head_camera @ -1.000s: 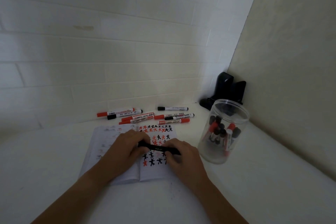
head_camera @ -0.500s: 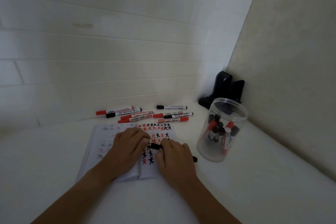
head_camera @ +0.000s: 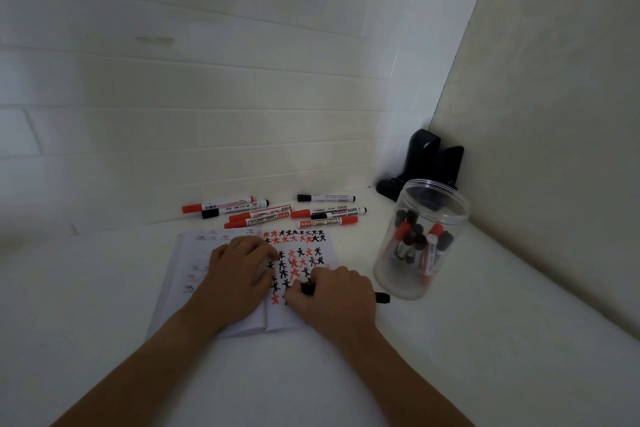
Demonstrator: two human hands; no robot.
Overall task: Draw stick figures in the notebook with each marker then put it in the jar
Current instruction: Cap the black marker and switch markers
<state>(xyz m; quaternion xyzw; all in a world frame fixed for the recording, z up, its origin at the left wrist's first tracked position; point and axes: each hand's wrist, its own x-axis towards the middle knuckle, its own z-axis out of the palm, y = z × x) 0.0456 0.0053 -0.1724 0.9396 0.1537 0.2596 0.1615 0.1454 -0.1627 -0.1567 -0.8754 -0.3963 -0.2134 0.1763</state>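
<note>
An open notebook (head_camera: pixel 194 274) lies on the white counter, its right page filled with red and black stick figures. My left hand (head_camera: pixel 235 277) rests flat across the notebook's fold, fingers apart. My right hand (head_camera: pixel 332 302) is closed on a black marker (head_camera: pixel 381 297); its tail sticks out to the right and its front end points left over the lower right page. A clear plastic jar (head_camera: pixel 420 236) stands upright to the right, holding several red and black markers.
Several loose red and black markers (head_camera: pixel 273 213) lie in rows behind the notebook, near the tiled wall. A black stand-like object (head_camera: pixel 426 163) sits in the corner behind the jar. A wall (head_camera: pixel 554 114) runs along the counter's right side.
One second ago both hands held the black marker level above the page. The left hand has let go and settled on the notebook; the right hand has brought the marker down to the lower page.
</note>
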